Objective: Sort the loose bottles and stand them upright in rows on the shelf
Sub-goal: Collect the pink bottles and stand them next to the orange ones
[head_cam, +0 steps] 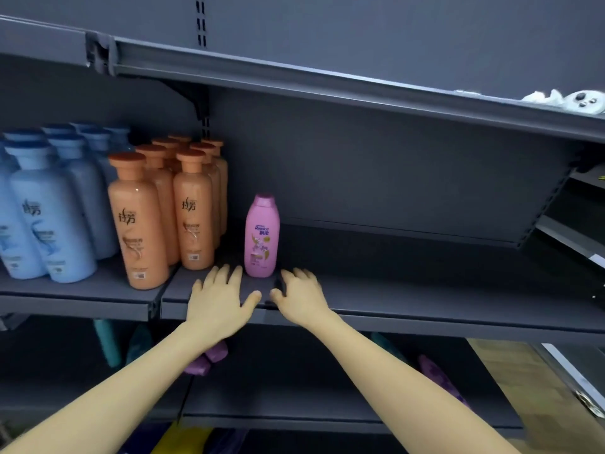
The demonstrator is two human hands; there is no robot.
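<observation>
Pink plastic bottle (pixel 262 235) stands upright on dark grey metal shelf (pixel 425 290). Left hand (pixel 219 299) and right hand (pixel 299 294) flank its base, fingers (pixel 226 275) loosely spread, gripping nothing.

Both arms reach forward — left hand (pixel 218 303) palm down, fingers (pixel 226 273) spread; right hand (pixel 299 298) beside it, fingers loosely bent, holding nothing.
</observation>
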